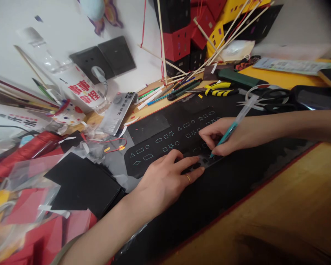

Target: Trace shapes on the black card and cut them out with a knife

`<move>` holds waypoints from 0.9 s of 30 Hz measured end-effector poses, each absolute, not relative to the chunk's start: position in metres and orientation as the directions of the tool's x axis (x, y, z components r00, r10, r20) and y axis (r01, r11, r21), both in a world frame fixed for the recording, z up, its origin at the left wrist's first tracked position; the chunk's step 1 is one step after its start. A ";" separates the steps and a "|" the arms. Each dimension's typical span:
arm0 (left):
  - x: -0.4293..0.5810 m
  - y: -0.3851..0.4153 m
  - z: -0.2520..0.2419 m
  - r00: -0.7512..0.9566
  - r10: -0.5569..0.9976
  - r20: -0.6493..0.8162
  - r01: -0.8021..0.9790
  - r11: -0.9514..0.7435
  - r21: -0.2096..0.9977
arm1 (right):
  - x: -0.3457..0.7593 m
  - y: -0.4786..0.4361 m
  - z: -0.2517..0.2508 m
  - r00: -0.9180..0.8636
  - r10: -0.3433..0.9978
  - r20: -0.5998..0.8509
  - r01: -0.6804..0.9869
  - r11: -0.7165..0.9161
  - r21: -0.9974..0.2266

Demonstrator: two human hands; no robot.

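Taking twelve as the top of my view, I have the right hand (221, 127) at about two o'clock from the left hand (165, 175). It is closed around a teal pen (228, 133), pinching the barrel near its lower end. The left hand grips nothing that I can see: it lies palm down, fingers stretched and slightly parted, the fingertips on a clear stencil (209, 162) over black paper (179, 138).

The relation I mind most is tip to stencil: the pen's point sits at the stencil, just beside the left fingertips toward one o'clock; whether it touches, I can't tell. The pen slants, point toward seven or eight o'clock, tail toward one or two. The stencil's long axis seems to run from eight to two, though the left hand hides part. Rows of outlined shapes (171, 146) line up much the same way.

Black cards (82, 184) lie at nine o'clock from the left hand, yellow-and-black pliers (220, 92) near twelve from the right.
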State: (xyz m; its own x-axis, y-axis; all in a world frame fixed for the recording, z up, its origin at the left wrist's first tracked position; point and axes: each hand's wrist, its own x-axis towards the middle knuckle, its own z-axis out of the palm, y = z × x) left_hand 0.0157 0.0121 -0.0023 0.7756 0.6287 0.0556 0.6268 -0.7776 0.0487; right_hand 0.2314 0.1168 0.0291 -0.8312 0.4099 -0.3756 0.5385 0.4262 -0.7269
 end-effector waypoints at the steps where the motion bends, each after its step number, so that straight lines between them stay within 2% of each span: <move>1: 0.016 0.012 -0.002 0.774 0.630 0.054 0.629 -0.776 0.049 | 0.231 0.117 0.029 -0.829 0.411 -0.378 0.541 0.425 -0.726; 22: 0.015 0.011 0.000 0.773 0.633 0.042 0.631 -0.774 0.062 | 0.232 0.117 0.026 -0.817 0.449 -0.362 0.540 0.375 -0.754; 27: 0.016 0.011 0.000 0.774 0.633 0.021 0.631 -0.773 0.058 | 0.235 0.117 0.023 -0.824 0.457 -0.336 0.530 0.409 -0.743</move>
